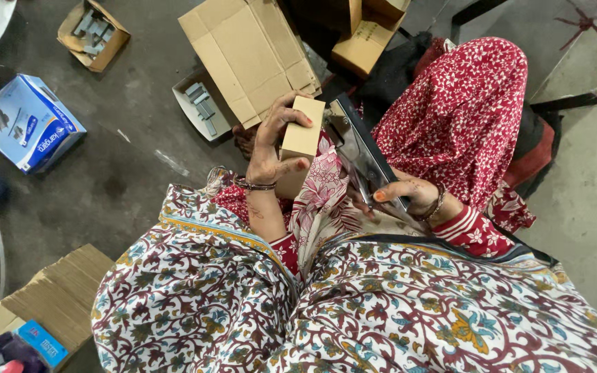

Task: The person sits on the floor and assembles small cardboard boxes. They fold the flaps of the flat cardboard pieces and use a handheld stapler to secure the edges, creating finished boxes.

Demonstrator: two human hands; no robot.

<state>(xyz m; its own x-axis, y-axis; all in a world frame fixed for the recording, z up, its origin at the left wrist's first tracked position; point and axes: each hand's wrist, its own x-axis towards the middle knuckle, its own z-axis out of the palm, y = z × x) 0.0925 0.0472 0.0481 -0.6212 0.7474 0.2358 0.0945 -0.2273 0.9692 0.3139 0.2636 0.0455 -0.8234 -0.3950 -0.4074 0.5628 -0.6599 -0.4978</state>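
Grey concrete floor (126, 173) lay under a seated person in patterned cloth, with cartons scattered about it. The left hand (269, 148) had its grip closed around a small tan cardboard box (303, 128), held upright above the lap, thumb on the near face and fingers curled over the far edge. The right hand (409, 195) was wrapped around the handle of a black-and-chrome stapler (361, 153), whose nose pointed toward the box's side; whether it touched the card was hard to tell. With fingers so close to the nose, a slip could likely have driven a staple into a fingertip or crooked through the flap. On the floor, a small open carton (93, 33) and a white tray (200, 107) each held grey staple strips, a flattened carton (247, 52) lay beside the tray, and a blue-and-white box (27, 123) sat apart with flaps open, contents unseen.
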